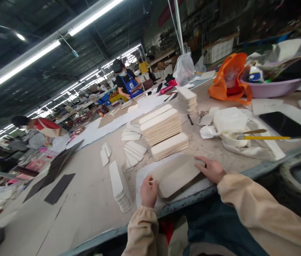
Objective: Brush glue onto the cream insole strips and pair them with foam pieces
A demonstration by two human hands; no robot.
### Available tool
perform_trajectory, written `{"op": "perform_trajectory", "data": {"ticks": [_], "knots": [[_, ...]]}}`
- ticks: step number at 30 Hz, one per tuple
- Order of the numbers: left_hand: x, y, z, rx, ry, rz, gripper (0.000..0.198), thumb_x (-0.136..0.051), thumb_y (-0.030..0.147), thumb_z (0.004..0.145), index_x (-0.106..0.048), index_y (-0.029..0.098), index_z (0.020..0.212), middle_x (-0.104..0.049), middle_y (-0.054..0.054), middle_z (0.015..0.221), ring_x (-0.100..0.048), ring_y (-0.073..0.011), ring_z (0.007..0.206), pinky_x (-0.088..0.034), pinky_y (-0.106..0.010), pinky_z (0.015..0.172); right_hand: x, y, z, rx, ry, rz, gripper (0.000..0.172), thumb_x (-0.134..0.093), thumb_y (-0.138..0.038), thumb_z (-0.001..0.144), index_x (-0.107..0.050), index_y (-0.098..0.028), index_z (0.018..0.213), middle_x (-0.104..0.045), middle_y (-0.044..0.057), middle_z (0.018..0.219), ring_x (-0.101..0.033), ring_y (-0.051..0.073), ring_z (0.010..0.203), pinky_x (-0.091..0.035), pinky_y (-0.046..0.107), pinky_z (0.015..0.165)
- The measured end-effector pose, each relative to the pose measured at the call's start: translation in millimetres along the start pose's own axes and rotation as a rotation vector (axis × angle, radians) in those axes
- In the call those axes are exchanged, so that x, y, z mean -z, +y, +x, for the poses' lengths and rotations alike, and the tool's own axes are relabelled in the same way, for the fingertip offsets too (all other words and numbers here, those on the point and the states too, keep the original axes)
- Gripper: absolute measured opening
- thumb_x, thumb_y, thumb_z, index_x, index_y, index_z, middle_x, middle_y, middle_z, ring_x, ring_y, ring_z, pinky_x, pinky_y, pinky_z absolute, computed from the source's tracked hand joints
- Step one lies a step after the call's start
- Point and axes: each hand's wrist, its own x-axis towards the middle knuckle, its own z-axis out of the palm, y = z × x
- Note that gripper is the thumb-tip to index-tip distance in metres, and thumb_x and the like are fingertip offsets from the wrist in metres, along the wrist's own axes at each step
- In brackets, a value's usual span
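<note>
Two tan cloth sleeves (pixel 257 209) come up from the bottom edge, closest of all. The left hand (pixel 148 192) is curled, and its fingers pinch the near end of a flat, pale beige piece of board with round corners (pixel 178 176). The right hand (pixel 211 169) lies flat on the far end of the same piece, fingers spread out and pressing down. The beige piece rests on a white pad (pixel 145 172) at the front edge of the long grey work table (pixel 86 199), right in front of the person.

Just behind it stand tall stacks of the same beige pieces (pixel 162 126). To the left, smaller white pieces (pixel 120 186) lie in leaning rows. To the right sits a white bowl (pixel 234 138) with a yellow-handled brush (pixel 266 137) across it. A black tablet (pixel 284 124) lies near that. Farther back are an orange bag (pixel 230 76) and a purple plastic basin (pixel 273 87). Another person in a blue apron (pixel 127 83) works far up the table.
</note>
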Motion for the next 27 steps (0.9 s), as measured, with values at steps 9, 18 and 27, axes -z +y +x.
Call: {"op": "perform_trajectory", "data": {"ticks": [9,18,27], "knots": [[6.5,-20.4,52.2,-0.115,-0.211,0.565,0.058,-0.049,0.049,0.079,-0.049,0.01,0.123,-0.055,-0.017,0.12,-0.049,-0.0263,0.113,-0.035,-0.036,0.098,-2.4,2.9,-6.4,0.098,-0.056,-0.258,0.05,-0.041,-0.055,0.084,-0.056,-0.025,0.122,-0.067,0.007,0.098,-0.064,0.024,0.083,-0.049,0.036,0.076],[-7.2,7.5,89.0,-0.004,-0.387,0.54,0.052,-0.074,0.044,0.052,-0.061,0.016,0.094,-0.064,-0.014,0.095,-0.059,-0.028,0.093,-0.044,-0.034,0.078,4.7,-3.6,-7.4,0.256,0.189,-0.285,0.045,-0.053,-0.057,0.076,-0.067,-0.025,0.104,-0.055,0.011,0.106,-0.053,0.026,0.094,-0.044,0.04,0.085],[22.4,6.0,96.7,-0.049,-0.393,0.322,0.007,-0.058,0.024,0.066,-0.059,0.019,0.063,-0.053,0.001,0.057,-0.054,-0.0166,0.064,-0.04,-0.027,0.063,12.8,-6.3,-7.7,0.385,0.246,0.023,0.028,-0.054,-0.038,0.081,-0.065,-0.022,0.1,-0.06,0.009,0.1,-0.054,0.024,0.096,-0.044,0.04,0.088]]}}
